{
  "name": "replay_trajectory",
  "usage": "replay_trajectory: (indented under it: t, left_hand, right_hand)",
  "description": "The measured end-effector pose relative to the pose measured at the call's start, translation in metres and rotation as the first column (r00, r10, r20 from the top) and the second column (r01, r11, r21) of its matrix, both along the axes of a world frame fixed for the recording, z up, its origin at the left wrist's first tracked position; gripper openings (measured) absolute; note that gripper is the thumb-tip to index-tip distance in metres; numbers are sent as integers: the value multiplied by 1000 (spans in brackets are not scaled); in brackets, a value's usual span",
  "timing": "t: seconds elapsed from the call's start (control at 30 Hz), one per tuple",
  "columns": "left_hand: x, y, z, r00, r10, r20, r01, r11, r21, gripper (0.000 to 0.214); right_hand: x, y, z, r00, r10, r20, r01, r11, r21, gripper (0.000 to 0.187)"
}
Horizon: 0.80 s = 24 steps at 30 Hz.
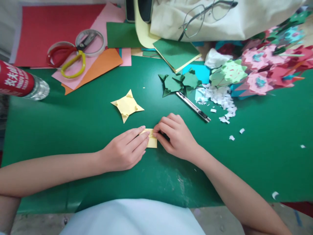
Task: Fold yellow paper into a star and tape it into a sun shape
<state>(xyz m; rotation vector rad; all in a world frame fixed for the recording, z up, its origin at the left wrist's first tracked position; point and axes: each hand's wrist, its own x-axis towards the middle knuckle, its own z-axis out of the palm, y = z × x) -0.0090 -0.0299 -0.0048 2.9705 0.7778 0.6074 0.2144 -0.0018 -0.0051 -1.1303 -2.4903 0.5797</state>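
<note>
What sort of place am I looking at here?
Most likely a papercraft worktable, though little of the room shows. Pointing to that: scissors lying on coloured sheets, a bunch of paper flowers, and the yellow paper piece under the left hand.

I lose part of the folded yellow paper (pixel 153 142) under the left hand (pixel 123 150). My view's left edge cuts off the bottle (pixel 18 81); the top-right paper flowers (pixel 293 34) blur.

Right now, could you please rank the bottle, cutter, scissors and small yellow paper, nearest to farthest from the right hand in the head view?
1. Small yellow paper: touching the right hand, on its left
2. Cutter: just beyond, to the right
3. Scissors: far left, back
4. Bottle: at the left edge
</note>
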Motion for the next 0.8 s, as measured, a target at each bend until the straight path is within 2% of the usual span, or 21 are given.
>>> replay_trajectory:
  t: [0.2, 0.57, 0.8]
  left_hand:
    - [1, 1, 0, 1000, 9, 3, -9, 1000, -15, 29]
    - [2, -1, -3, 1000, -2, -19, 3, 999, 48, 28]
    - [1, -5, -3, 993, -8, -116, 18, 996, 85, 32]
  right_hand:
    - [-4, -2, 2, 995, -14, 98, 13, 1000, 11, 20]
    - [-6, -3, 1, 992, -28, 120, 22, 998, 56, 17]
    - [-7, -4, -2, 974, -20, 224, -20, 984, 175, 19]
